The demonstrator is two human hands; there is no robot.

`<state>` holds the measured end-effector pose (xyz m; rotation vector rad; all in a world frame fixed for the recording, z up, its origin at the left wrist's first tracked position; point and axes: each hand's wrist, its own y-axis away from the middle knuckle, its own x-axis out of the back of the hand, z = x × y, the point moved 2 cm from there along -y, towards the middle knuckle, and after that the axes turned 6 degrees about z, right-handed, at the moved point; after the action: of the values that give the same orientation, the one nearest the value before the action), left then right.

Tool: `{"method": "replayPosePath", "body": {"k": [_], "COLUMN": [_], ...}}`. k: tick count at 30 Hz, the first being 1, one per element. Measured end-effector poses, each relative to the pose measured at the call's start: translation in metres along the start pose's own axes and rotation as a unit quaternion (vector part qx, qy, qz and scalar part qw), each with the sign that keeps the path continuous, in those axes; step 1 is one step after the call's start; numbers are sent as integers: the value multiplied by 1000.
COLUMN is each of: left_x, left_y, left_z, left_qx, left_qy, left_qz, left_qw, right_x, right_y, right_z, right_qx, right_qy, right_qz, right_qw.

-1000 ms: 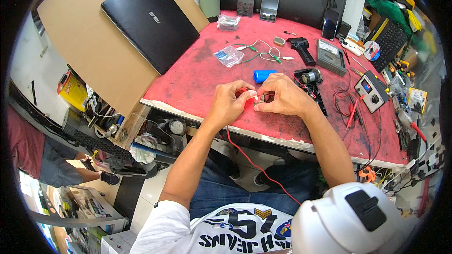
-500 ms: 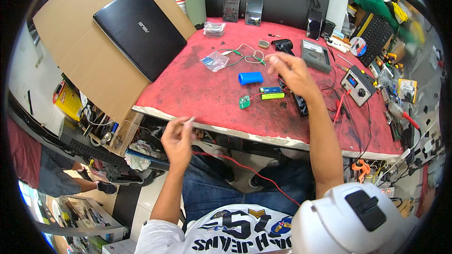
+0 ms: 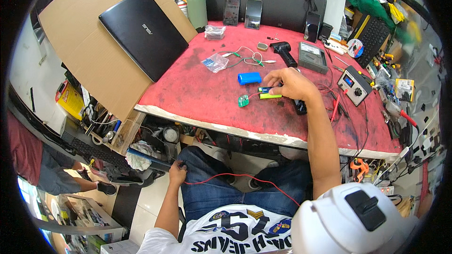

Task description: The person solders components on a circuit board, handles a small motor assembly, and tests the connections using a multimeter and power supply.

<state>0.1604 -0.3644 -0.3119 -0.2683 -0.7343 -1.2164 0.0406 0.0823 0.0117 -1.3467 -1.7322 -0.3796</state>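
Note:
My right hand (image 3: 294,83) is over the table, fingers bent and apart above a small battery pack (image 3: 270,96) with a yellow-green cell and a blue top; whether the fingertips touch it is hidden. A red wire joins the pack to a green circuit board (image 3: 243,100). Just behind lies a blue cylindrical battery pack (image 3: 249,78). Down beside my left thigh, my left hand (image 3: 177,174) is closed, a small dark bit showing at its fingertips that I cannot make out. A long red cable (image 3: 235,174) crosses my lap from beside that hand.
A closed black laptop (image 3: 143,35) lies on cardboard at the left. Clip leads (image 3: 249,54), a black handheld tool (image 3: 284,52), a grey meter (image 3: 312,56) and a power supply with a display (image 3: 354,86) occupy the red table. A green bottle (image 3: 197,8) stands behind.
My left hand has dropped from near the table's front edge to beside my thigh. My right hand has come down and nearer, over the battery pack. A black handheld tool is more exposed.

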Motion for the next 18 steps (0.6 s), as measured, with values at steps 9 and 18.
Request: {"method": "replayPosePath", "body": {"k": [9,18], "left_x": [12,111], "left_y": [15,34], "left_z": [32,180], "left_qx": [-14,-247], "left_qy": [-150,68], "left_qz": [59,156], "left_qw": [987,954], "right_x": [3,80], "right_y": [3,-8], "right_z": [3,14], "right_qx": [19,-36], "right_qy": [14,3], "right_qz": [27,158], "right_qw": [999,987]}}
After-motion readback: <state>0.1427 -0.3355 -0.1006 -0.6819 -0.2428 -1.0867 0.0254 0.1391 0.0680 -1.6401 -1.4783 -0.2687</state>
